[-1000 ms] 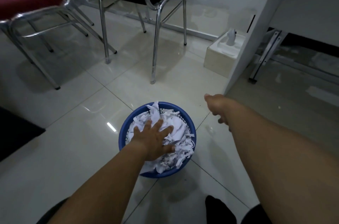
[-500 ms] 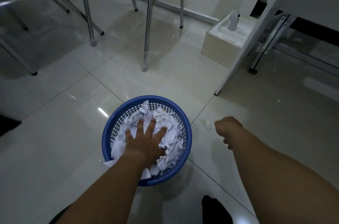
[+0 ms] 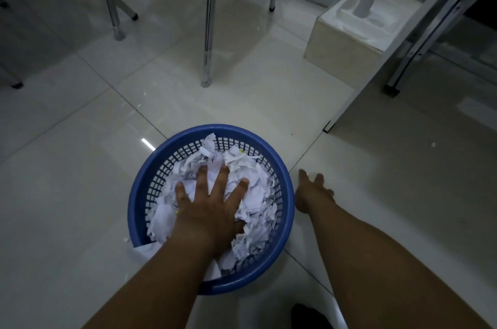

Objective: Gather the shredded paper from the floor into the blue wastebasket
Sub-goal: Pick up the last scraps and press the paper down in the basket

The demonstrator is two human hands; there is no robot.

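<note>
Left grip (image 3: 207, 210) is seen released, fingers spread straight, palm laid flat on the shredded paper (image 3: 255, 188); nothing is grasped, paper is only pressed from above. Paper is found under and all round this grip, inside the blue wastebasket (image 3: 228, 131), piled approx. to rim height. One bigger white paper piece (image 3: 142, 249) is draped over the rim, just left of the left forearm, on the near side.

Right grip (image 3: 313, 194) is seen released too, fingers stretched fwd and lightly apart, nothing held. It is placed low, just outside the basket's right wall. Contact w/ the wall or the floor (image 3: 67, 194) can't be told.

Basket is stood upright on the glossy tiled floor, between both forearms. A small white scrap (image 3: 433, 144) is seen on the floor, well right of and beyond the right grip.

Bkgd: chrome chair legs (image 3: 208, 32) are stood beyond the left grip, well apart from the basket. A tissue box (image 3: 347, 51) w/ a tissue sticking up is set on the floor beyond the right grip, far off, partly hidden by a white desk panel.

Lighting is dim, so print on the paper can't be read.
</note>
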